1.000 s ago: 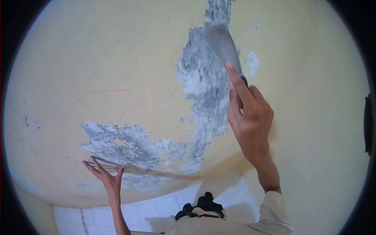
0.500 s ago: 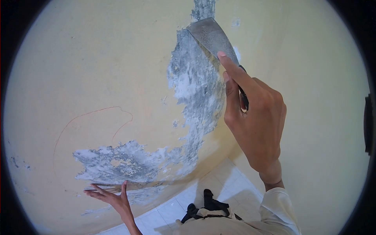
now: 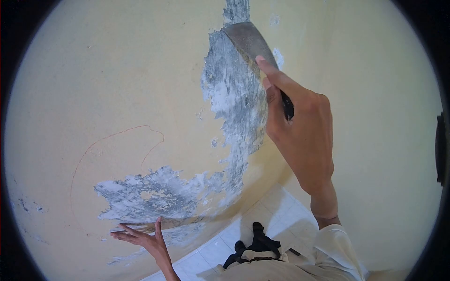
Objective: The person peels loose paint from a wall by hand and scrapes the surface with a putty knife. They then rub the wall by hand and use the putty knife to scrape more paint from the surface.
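My right hand (image 3: 302,126) grips a scraper (image 3: 251,42) by its dark handle, index finger stretched along the metal blade. The blade's edge meets the wall at the upper end of a long bare grey patch (image 3: 229,89), where the yellow paint is gone. Lower left, my left hand (image 3: 147,236) rests against the wall with fingers spread, holding nothing. It lies just under a second wide grey patch (image 3: 154,194) that joins the upper one.
Yellow painted wall (image 3: 117,84) surrounds the patches and bears a thin red curved line (image 3: 101,139). Small chipped spots (image 3: 276,57) show right of the blade. Below are white floor tiles (image 3: 201,262) and my dark shoes (image 3: 258,228). A dark object (image 3: 440,147) stands at the right edge.
The view has shifted slightly, so the lower patch and my left hand appear further right. The scraper and right hand sit slightly higher and further left in view, with the same grip.
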### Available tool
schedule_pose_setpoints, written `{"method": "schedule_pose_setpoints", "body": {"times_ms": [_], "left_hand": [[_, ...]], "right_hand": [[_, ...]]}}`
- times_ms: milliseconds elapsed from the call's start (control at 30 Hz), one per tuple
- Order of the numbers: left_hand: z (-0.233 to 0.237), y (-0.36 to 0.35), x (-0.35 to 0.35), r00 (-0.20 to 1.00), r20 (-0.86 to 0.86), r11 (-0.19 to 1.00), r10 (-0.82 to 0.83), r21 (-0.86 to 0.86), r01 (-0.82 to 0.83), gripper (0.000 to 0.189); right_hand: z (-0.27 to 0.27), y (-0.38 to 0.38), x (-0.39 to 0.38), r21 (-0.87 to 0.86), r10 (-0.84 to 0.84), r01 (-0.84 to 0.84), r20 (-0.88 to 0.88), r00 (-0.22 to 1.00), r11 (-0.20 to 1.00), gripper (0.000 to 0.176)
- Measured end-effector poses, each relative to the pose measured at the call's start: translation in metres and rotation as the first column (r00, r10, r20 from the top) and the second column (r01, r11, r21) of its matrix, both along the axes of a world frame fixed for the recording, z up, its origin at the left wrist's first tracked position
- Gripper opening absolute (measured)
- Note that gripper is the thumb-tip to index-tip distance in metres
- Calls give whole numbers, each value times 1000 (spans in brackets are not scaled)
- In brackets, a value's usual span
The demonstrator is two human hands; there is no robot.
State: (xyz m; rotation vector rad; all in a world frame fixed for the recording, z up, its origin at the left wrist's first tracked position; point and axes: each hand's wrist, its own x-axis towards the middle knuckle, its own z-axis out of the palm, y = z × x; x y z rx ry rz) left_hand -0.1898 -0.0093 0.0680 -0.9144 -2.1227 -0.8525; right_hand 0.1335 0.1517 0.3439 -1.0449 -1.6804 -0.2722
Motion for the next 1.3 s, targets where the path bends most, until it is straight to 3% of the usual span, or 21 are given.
{"method": "schedule_pose_setpoints", "body": {"times_ms": [67,333,500,567,700,767,867,1100,1167,1300], "left_hand": [[0,0,1,1000,5,1000,-17,9,17,127],[0,-5,1,1000,4,1000,-17,-14,17,127],[1,1,2,1000,-8,1000,-14,-1,14,126],[-1,-2,2,999,34,1000,-20,-19,21,126],[-2,1,-2,999,-10,999,-37,6,37,126],[-3,0,0,1000,-11,1000,-24,8,24,125],[-4,0,0,1000,-15,1000,-17,11,18,125],[-5,-4,1,1000,23,1000,-9,-19,9,124],[-6,-5,0,999,10,999,-32,-11,32,123],[-17,-6,-8,1000,-4,999,-12,-48,12,122]], "right_hand": [[1,-5,2,-79,42,-40,24,999,996,33],[-12,-5,-1,-74,50,-49,17,999,996,33],[10,4,-6,99,30,-25,-54,998,995,33],[2,-19,-2,-167,7,3,61,998,986,33],[1,-20,1,-176,36,-35,6,999,984,33],[-2,-15,1,-49,99,-102,-53,994,994,33],[-28,-13,-3,-93,86,-87,-13,996,992,33],[2,-11,-16,-53,44,-48,-73,996,997,32],[-8,-16,-16,-139,53,-67,-101,993,988,31],[-4,-10,-18,-24,27,-29,-109,994,999,31]]}}
